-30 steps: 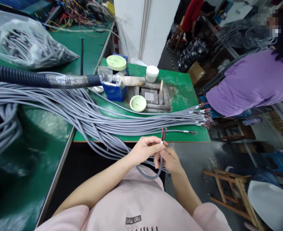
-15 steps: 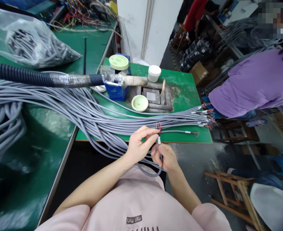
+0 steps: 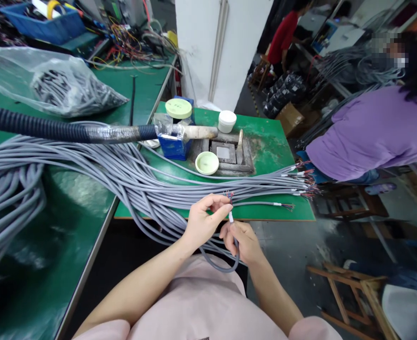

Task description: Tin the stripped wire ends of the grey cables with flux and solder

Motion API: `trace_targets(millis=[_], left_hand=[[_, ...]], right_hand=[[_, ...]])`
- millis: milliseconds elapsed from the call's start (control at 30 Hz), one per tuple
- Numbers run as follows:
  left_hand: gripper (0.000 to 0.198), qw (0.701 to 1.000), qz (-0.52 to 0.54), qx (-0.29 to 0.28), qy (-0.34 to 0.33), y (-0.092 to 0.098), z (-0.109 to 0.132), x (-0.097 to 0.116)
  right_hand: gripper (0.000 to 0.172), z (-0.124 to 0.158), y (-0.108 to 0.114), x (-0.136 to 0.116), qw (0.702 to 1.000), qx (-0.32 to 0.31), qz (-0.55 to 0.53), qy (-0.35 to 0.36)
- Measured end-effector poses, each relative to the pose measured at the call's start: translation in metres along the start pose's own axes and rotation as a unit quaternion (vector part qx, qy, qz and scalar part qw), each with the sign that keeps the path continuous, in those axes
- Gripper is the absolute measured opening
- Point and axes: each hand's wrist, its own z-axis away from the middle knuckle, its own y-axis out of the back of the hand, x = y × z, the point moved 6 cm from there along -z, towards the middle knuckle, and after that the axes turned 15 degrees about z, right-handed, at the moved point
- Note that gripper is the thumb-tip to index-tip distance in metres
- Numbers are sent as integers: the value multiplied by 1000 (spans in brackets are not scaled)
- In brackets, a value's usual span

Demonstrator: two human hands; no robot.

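Note:
My right hand (image 3: 242, 241) is closed round a grey cable (image 3: 226, 267) just below its white sleeve, holding the end upright in front of my chest. The cable loops down under my hands. My left hand (image 3: 203, 219) pinches the thin coloured wires (image 3: 229, 196) that stick out of the cable's tip. Both hands hover just off the near edge of the small green table (image 3: 272, 137). A large bundle of grey cables (image 3: 130, 177) runs across that table from the left, its stripped ends fanned out at the right.
On the small table stand a blue box with a pale green lid (image 3: 176, 127), a white jar (image 3: 227, 121), a green lid (image 3: 207, 163) and a metal pot. A black corrugated hose (image 3: 34, 126) crosses over. A person in purple (image 3: 371, 132) bends at right. Wooden stools stand low right.
My left hand's fingers have shifted from the white sleeve up to the coloured wire tips. My head has tilted up slightly, so the scene sits lower in view.

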Motion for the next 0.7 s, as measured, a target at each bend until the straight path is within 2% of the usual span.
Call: trace_targets(millis=[133, 233, 433, 633, 700], left_hand=[[18, 998, 32, -3, 58, 0, -4, -7], [19, 997, 50, -5, 64, 0, -4, -10], [13, 1000, -2, -15, -20, 0, 0, 0], [14, 996, -69, -39, -42, -1, -7, 10], [15, 989, -108, -51, -83, -1, -7, 15]], right_hand=[[56, 0, 1, -3, 1000, 1, 28, 6], [54, 1, 2, -2, 999, 5, 35, 2], [48, 0, 2, -3, 999, 11, 47, 0], [45, -2, 0, -11, 998, 4, 64, -3], [42, -5, 1, -12, 999, 9, 34, -14]])
